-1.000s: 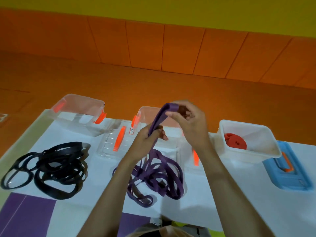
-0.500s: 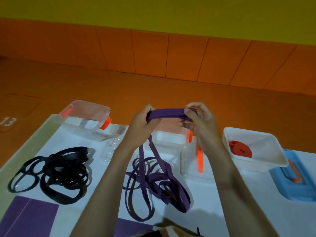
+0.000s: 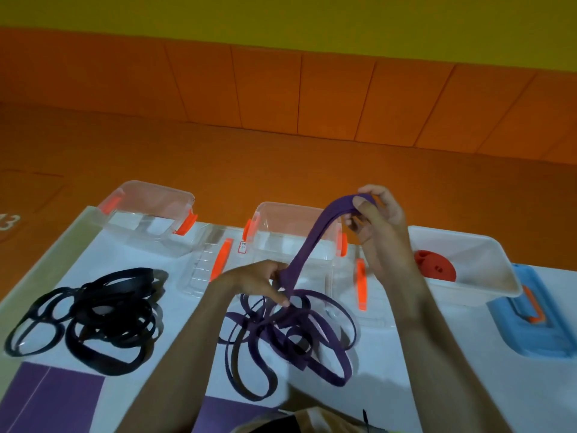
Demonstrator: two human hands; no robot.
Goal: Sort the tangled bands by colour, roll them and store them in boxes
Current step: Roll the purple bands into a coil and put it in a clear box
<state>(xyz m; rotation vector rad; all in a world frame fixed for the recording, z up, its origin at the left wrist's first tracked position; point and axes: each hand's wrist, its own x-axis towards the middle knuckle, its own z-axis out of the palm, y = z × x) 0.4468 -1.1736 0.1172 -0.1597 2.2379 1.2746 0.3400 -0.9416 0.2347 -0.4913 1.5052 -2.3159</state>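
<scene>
bare left hand [image 3: 259,282] and right hand [image 3: 385,226], tan clothing [image 3: 307,422] below

Purple bands [image 3: 296,332]; black bands [image 3: 93,320]; red roll [image 3: 435,268]; blue lid [image 3: 530,314]; orange latches [image 3: 187,221].

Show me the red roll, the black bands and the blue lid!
red roll [image 3: 435,268], head view, its round side.
black bands [image 3: 112,303], head view, middle of the tangled pile.
blue lid [image 3: 537,339], head view, its near top surface.
</scene>
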